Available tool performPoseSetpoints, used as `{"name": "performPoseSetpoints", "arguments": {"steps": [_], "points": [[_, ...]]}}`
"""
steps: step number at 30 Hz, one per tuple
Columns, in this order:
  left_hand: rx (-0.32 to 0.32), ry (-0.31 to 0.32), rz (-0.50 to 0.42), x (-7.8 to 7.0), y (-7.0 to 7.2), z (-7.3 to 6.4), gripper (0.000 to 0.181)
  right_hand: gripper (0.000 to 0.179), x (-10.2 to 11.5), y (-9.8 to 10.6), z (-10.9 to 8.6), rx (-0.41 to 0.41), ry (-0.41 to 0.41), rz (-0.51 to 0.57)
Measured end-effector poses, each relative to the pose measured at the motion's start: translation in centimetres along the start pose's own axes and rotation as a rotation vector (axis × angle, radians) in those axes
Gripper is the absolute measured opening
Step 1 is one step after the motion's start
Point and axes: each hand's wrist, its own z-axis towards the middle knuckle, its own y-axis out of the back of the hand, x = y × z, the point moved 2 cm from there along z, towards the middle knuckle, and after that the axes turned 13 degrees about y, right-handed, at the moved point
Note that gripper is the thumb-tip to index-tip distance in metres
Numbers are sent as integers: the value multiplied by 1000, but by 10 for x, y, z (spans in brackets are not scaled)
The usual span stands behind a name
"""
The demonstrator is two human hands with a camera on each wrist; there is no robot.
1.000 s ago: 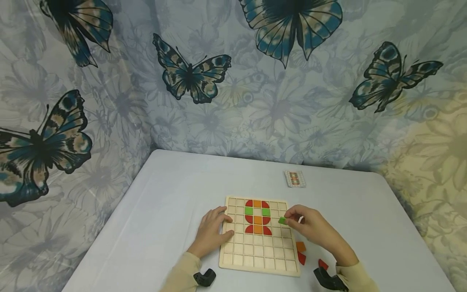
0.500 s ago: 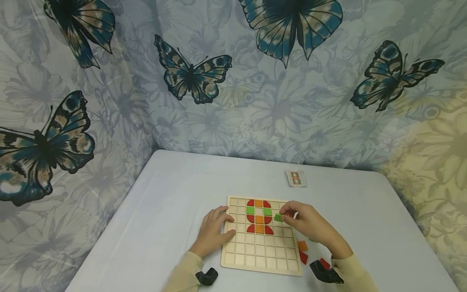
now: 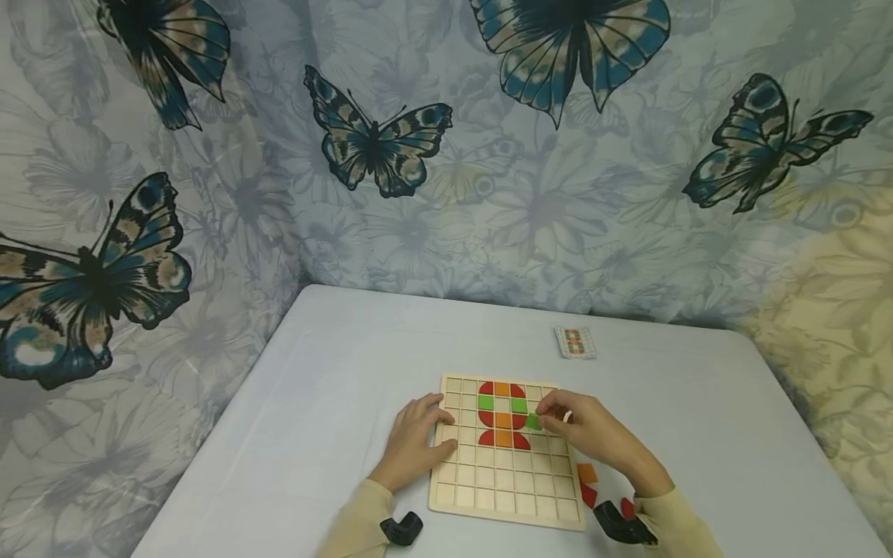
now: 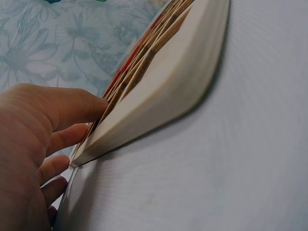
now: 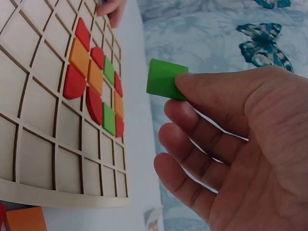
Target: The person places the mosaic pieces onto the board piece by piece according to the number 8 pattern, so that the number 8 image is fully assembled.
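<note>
A wooden grid board (image 3: pixel 505 488) lies on the white table. Red quarter-round tiles (image 5: pixel 74 82), orange square tiles (image 5: pixel 95 77) and two green square tiles (image 5: pixel 109 118) fill cells in its far middle part. Between thumb and index finger, my right hand (image 3: pixel 586 426) pinches another green square tile (image 5: pixel 166 79), held above the board's right side; the other fingers are loosely bent. My left hand (image 3: pixel 415 438) rests at the board's left edge. In the left wrist view its thumb (image 4: pixel 79 108) touches the top of the board and the other fingers reach along the edge.
Beside the board's right edge lie a loose orange tile (image 3: pixel 587 473) and a red tile (image 3: pixel 589 494). Another red tile (image 3: pixel 628 508) is partly hidden by the right wrist's black camera mount (image 3: pixel 621 525). A small patterned card (image 3: pixel 575 342) lies farther back.
The right hand has carried the green tile a little to the left over the board, toward the coloured tiles. My left hand stays at the board's edge. The head view has shifted slightly.
</note>
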Motion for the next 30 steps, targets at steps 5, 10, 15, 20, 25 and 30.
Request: {"name": "performPoseSetpoints", "arguments": {"steps": [5, 10, 15, 20, 25, 30], "points": [[-11, -13, 1, 1, 1, 0, 24, 8, -3, -4, 1, 20, 29, 22], [-26, -27, -4, 0, 1, -1, 24, 9, -4, -9, 0, 47, 44, 56], [-11, -19, -4, 0, 2, -1, 25, 8, -8, -15, 1, 65, 50, 67], [-6, 17, 1, 2, 2, -2, 25, 6, -12, -27, 4, 90, 17, 63], [10, 21, -25, 2, 1, -2, 25, 5, -15, -35, 3, 108, -24, 61], [7, 14, -18, 2, -1, 0, 26, 5, -16, -36, 1, 112, -22, 67]]}}
